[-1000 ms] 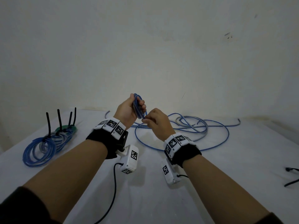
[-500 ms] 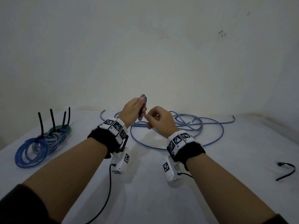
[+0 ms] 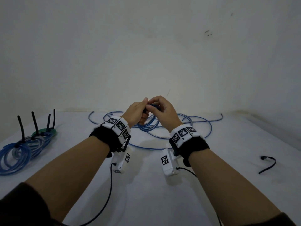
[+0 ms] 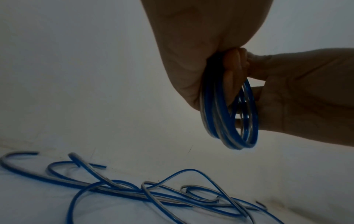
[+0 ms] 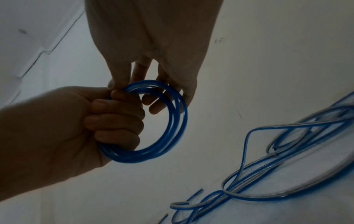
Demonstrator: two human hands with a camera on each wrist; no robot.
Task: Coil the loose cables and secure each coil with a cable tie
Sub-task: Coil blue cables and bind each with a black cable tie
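Note:
A small blue coil [image 5: 172,121] of a few loops hangs between my hands above the white table [image 3: 146,201]. My left hand [image 3: 138,111] grips one side of it in a fist, the fingers [image 5: 114,118] wrapped round the strands. My right hand [image 3: 162,110] meets it from the right, and its thumb and fingers [image 5: 153,106] pinch the coil's top. In the left wrist view the coil [image 4: 229,121] dangles below the left palm. Loose blue cables [image 3: 195,126] lie tangled on the table behind the hands. A black cable tie [image 3: 268,163] lies on the table at the right.
Several coiled blue and green cables [image 3: 21,154] lie at the table's left, each bound by a black tie [image 3: 35,123] that sticks up. A pale wall [image 3: 146,54] closes the far side of the table. Black leads hang from the wrist cameras.
The coil stood up out of the left fist; it has swung down between the hands. The right hand has risen and now holds the coil's top.

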